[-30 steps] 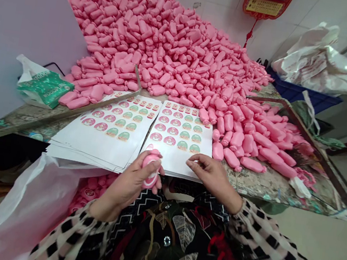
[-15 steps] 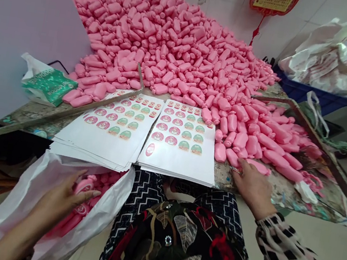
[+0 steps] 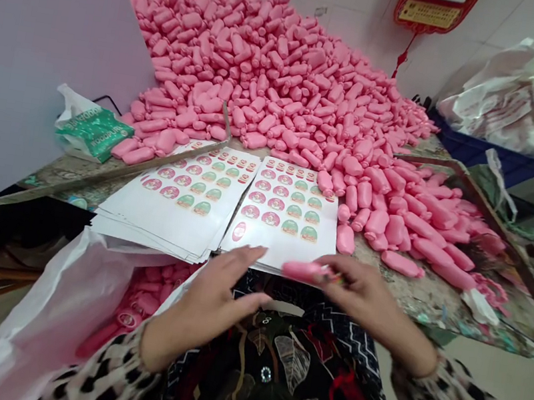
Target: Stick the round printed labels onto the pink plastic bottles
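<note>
Between thumb and fingers, my right hand (image 3: 359,289) grips a small pink plastic bottle (image 3: 300,271) by one end, over the front edge of the sticker sheets. My left hand (image 3: 219,290) is open, thumb and fingers apart, facing the bottle without touching it. Two stacks of white sticker sheets lie side by side, a left stack (image 3: 142,221) and a right stack (image 3: 270,244), printed with pink, green and red labels. Beneath my left forearm a white sack (image 3: 53,301) stands open, with labelled pink bottles (image 3: 145,296) inside.
A large heap of pink bottles (image 3: 267,71) covers the back of the worktable (image 3: 361,276) and spills to the right. A green tissue pack (image 3: 92,135) sits at the left. Wooden strips (image 3: 508,245) frame the right side. A blue crate (image 3: 497,155) holds crumpled plastic bags (image 3: 520,105).
My right hand has lifted a pink bottle from the pile's front edge and brought it left. My left hand has risen out of the sack and moved right toward it.
</note>
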{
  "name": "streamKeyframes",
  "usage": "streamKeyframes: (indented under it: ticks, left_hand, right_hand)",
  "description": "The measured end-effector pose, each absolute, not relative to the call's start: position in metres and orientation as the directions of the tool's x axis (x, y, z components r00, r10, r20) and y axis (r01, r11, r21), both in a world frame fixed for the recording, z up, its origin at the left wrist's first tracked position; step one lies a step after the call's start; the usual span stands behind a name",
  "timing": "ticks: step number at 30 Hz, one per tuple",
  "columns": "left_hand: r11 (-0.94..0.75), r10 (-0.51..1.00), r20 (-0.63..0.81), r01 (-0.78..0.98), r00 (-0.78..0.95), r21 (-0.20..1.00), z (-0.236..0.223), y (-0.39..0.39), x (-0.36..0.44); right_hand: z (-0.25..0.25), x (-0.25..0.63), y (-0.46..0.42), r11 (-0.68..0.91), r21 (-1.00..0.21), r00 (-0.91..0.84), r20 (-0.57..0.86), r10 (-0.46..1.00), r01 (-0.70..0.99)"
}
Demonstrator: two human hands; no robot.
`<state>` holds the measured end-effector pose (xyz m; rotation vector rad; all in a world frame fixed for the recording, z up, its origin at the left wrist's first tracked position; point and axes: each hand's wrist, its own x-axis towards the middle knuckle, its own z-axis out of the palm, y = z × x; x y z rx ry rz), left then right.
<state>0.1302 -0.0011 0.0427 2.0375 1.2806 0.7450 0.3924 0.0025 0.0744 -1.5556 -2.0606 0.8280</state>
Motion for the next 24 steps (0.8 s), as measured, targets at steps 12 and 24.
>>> streamKeyframes:
  ticks: [12, 24]
  left_hand:
    - [0.051, 0.987, -0.125, 0.531, 0.104, 0.846, 0.019, -0.001, 0.123]
    - [-0.298, 0.953, 0.068, 0.863, 0.297, 0.408, -0.011, 0.010, 0.129]
  right_hand:
    - [0.024, 0.311, 0.072, 0.212, -0.691, -0.306, -0.014, 0.952, 0.691]
    - [0.015, 0.270, 0.092, 0.236, -0.268, -0.230, 0.055, 0.972, 0.934]
